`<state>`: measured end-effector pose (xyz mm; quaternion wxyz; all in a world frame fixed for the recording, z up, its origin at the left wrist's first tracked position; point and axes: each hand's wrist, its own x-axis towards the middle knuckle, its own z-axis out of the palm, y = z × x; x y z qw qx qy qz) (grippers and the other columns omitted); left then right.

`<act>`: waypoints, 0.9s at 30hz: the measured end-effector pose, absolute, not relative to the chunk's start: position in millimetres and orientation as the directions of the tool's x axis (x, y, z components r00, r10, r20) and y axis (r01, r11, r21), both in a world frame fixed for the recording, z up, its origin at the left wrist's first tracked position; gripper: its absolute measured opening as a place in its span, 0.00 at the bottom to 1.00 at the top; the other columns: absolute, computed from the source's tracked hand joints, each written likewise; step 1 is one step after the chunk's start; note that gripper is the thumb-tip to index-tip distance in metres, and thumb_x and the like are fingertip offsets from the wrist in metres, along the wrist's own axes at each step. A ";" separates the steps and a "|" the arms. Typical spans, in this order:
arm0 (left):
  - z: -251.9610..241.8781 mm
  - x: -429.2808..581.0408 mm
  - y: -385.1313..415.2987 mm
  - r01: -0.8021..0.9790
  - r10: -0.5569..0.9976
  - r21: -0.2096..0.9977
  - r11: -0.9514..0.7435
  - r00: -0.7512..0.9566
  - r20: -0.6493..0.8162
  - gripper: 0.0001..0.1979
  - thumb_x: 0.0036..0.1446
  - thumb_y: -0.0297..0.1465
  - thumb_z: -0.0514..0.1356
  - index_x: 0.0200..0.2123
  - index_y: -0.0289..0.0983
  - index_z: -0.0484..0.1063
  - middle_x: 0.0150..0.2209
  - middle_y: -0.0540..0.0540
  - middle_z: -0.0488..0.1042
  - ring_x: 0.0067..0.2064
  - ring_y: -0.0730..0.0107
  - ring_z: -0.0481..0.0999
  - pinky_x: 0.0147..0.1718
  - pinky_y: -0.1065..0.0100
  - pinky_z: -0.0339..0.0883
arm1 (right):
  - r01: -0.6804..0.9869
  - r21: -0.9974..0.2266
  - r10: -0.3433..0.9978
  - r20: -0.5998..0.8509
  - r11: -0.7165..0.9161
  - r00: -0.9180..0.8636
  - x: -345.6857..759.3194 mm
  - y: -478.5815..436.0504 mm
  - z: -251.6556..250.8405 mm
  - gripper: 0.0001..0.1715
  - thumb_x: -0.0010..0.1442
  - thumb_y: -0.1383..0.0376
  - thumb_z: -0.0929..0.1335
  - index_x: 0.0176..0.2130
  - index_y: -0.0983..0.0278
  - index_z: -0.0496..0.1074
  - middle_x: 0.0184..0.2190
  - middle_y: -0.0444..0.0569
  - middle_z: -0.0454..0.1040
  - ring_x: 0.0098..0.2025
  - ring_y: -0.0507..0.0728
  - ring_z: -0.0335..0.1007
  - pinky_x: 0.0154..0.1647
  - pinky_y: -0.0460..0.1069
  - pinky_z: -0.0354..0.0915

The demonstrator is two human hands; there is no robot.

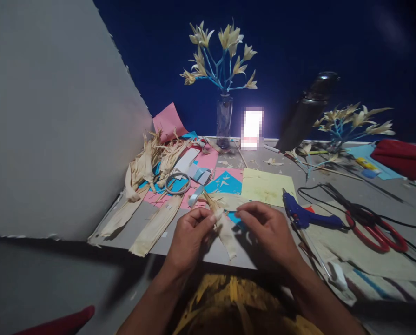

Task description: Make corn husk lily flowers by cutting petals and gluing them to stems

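Husk-shaping step, by judgement: left hand (190, 235) grip pinches the corn husk strip (226, 232) at the desk's (368, 195) 6 o'clock edge; right hand (265, 230) grip pinched together at its 3 o'clock, contents unclear; further shaping calls for steady tension

A single view, from a camera on the person's head (so high, just above the lap), looks forward and down across the flat grey desk (385, 186). The left hand (190, 235) and right hand (268, 230) sit close at lower centre; the dark blue wall (333, 46) closes the far side.
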<state>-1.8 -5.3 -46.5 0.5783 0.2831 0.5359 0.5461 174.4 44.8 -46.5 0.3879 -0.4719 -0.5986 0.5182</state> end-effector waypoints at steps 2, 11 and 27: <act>-46.4 9.8 -5.0 -0.332 0.942 0.906 0.261 -0.119 -0.315 0.15 0.50 0.39 0.67 0.26 0.37 0.67 0.14 0.58 0.59 0.16 0.80 0.53 0.17 0.75 0.45 | -0.023 -0.992 0.911 -0.103 -0.123 -0.400 172.5 40.1 -45.7 0.17 0.53 0.54 0.74 0.35 0.65 0.76 0.27 0.46 0.75 0.27 0.53 0.67 0.30 0.48 0.63; -30.8 15.7 -8.1 -0.086 0.979 0.980 0.177 0.121 -0.166 0.13 0.51 0.38 0.68 0.26 0.35 0.72 0.24 0.50 0.69 0.26 0.74 0.65 0.26 0.72 0.60 | -0.409 -0.720 0.772 -0.277 -0.561 -0.572 178.2 30.4 -47.6 0.16 0.42 0.64 0.80 0.28 0.68 0.74 0.18 0.40 0.66 0.19 0.45 0.56 0.20 0.41 0.52; -40.6 27.8 -11.6 -0.293 0.964 0.926 0.237 0.189 -0.187 0.15 0.50 0.39 0.69 0.27 0.35 0.70 0.18 0.55 0.64 0.19 0.79 0.60 0.22 0.74 0.54 | -0.505 -0.705 0.830 -0.217 -0.497 -0.514 203.6 9.1 -47.7 0.16 0.48 0.66 0.78 0.36 0.68 0.75 0.24 0.42 0.67 0.22 0.45 0.58 0.21 0.40 0.57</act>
